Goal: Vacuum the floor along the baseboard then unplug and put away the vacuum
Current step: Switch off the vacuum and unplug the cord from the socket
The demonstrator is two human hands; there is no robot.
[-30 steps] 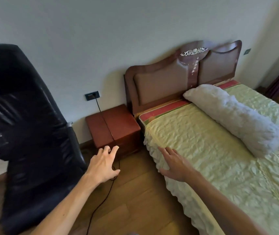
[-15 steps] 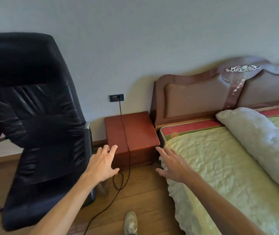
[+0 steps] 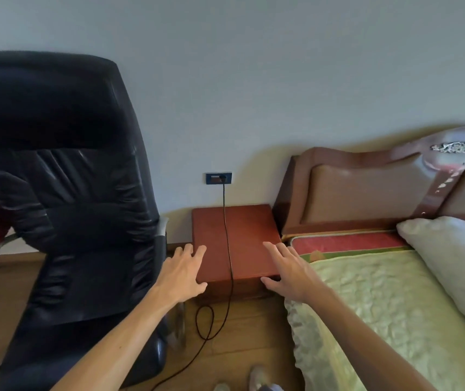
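A black plug (image 3: 222, 178) sits in a dark wall socket (image 3: 218, 178) above a red-brown nightstand (image 3: 251, 235). Its black cord (image 3: 227, 249) runs down across the nightstand top and loops on the wooden floor (image 3: 242, 334). My left hand (image 3: 181, 273) is held out with straight fingers over the nightstand's left edge, holding nothing. My right hand (image 3: 290, 270) reaches forward with spread fingers at the nightstand's right front corner, also empty. The vacuum itself is out of view.
A black leather chair (image 3: 64, 207) stands close on the left. A bed (image 3: 395, 306) with a pale green cover, a white bolster (image 3: 451, 263) and a wooden headboard (image 3: 381, 187) fills the right. My shoes (image 3: 256, 382) show at the bottom edge.
The view has swung left and closer to the wall, so the socket and nightstand now lie straight ahead. Both hands have come forward over the nightstand, still empty.
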